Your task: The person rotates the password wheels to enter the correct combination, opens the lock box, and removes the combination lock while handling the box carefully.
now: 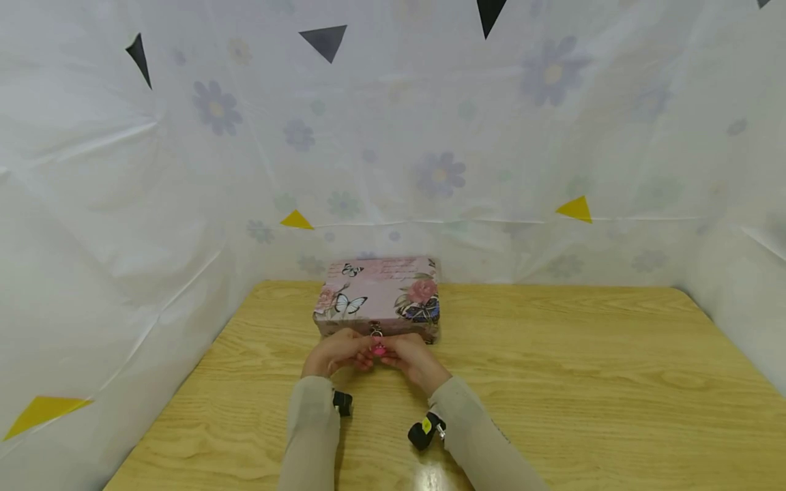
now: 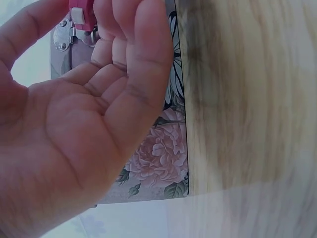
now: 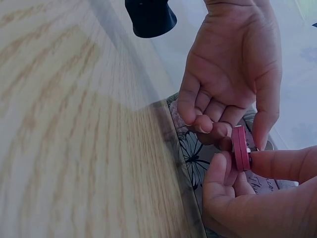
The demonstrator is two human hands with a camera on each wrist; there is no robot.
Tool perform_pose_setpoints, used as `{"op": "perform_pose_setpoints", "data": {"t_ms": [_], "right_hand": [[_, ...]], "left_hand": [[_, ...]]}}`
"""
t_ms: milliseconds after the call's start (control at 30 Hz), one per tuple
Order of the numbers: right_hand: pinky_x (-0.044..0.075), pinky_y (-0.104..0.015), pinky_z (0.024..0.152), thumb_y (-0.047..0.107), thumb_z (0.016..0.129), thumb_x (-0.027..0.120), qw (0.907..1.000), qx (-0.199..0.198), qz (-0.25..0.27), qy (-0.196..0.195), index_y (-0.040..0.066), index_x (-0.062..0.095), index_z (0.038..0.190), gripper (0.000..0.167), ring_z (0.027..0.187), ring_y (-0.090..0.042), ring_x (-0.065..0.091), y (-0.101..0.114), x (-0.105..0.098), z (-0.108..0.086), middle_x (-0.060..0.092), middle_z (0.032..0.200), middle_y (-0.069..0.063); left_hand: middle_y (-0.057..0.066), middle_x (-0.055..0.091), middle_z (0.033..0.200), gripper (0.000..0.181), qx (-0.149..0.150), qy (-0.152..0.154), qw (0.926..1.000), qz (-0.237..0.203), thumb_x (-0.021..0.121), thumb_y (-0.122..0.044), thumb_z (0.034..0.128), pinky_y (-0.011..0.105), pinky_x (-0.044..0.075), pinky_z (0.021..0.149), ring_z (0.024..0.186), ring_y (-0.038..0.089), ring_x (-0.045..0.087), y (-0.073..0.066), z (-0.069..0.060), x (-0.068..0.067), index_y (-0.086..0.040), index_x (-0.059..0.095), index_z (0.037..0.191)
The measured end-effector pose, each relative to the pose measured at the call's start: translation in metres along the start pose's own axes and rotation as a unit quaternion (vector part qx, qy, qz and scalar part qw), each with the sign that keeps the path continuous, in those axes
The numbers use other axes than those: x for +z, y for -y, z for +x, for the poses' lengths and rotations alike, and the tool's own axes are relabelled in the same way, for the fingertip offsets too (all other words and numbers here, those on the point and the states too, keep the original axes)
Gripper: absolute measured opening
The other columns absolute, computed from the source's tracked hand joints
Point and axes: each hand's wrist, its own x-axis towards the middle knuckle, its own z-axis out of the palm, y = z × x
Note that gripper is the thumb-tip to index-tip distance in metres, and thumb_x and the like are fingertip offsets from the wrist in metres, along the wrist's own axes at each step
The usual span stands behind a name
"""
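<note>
Between the left hand (image 1: 340, 351) and the right hand (image 1: 417, 358), a pink padlock (image 1: 379, 348) is hanging at the front of the flowered box (image 1: 383, 288), just below its clasp (image 1: 375, 325). Both hands are pinching it: the left is holding one side between thumb and curled fingers, the right is pressing its thumb to a face, fingers bending behind. Neither hand is sitting nearer; both are touching. Key relation, as judged: long axis seems to be running between the thumbs, the shackle (image 1: 376, 333) pointing up and away from both hands toward the clasp, the body hanging below. Box is resting on the desk (image 1: 552, 375), directly ahead of the hands. Shackle locked or loose: cannot tell, fingers are hiding part of it.
</note>
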Motion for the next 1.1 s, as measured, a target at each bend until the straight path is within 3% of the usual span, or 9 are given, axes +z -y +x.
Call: {"op": "perform_pose_setpoints", "data": {"t_ms": [233,633,767,1100], "right_hand": [[0.054,-0.025,0.068,-0.004,0.092,0.054,1.0,-0.002,-0.001,0.005,-0.019,0.06,0.107,0.022,0.067,-0.012,0.06,0.0005,-0.0003,-0.0003,0.063,0.074,-0.004],[0.053,-0.023,0.067,-0.002,0.092,0.055,0.9999,-0.004,-0.007,0.014,-0.018,0.06,0.11,0.024,0.068,-0.011,0.059,0.0006,-0.0001,-0.004,0.063,0.075,-0.002],[0.053,-0.023,0.067,-0.002,0.093,0.055,0.9999,-0.003,-0.01,0.014,-0.018,0.059,0.111,0.025,0.068,-0.01,0.059,0.0006,-0.0004,-0.003,0.064,0.076,-0.002],[0.053,-0.022,0.065,-0.003,0.092,0.054,0.9999,-0.009,-0.001,0.013,-0.019,0.058,0.109,0.024,0.068,-0.011,0.059,-0.0001,-0.0011,0.0001,0.062,0.075,-0.003]], "left_hand": [[0.005,0.059,0.068,0.025,-0.014,-0.001,0.9999,0.004,0.052,-0.016,0.0984,0.034,0.057,0.069,0.06,0.013,0.062,-0.0004,-0.0007,0.0011,0.002,0.059,0.083],[0.008,0.061,0.075,0.024,0.016,0.009,0.9998,0.003,0.049,-0.005,0.0956,0.034,0.057,0.071,0.065,0.014,0.063,0.0021,-0.0001,-0.0004,0.016,0.06,0.098],[0.009,0.062,0.075,0.02,0.019,0.009,0.9998,-0.001,0.05,-0.003,0.0929,0.035,0.057,0.072,0.065,0.014,0.063,0.0022,0.0004,-0.0006,0.015,0.06,0.096],[0.007,0.06,0.071,0.025,0.004,0.0,1.0,0.004,0.05,-0.014,0.0986,0.034,0.057,0.069,0.062,0.014,0.064,0.0003,-0.0005,0.0003,0.008,0.06,0.089]]}}
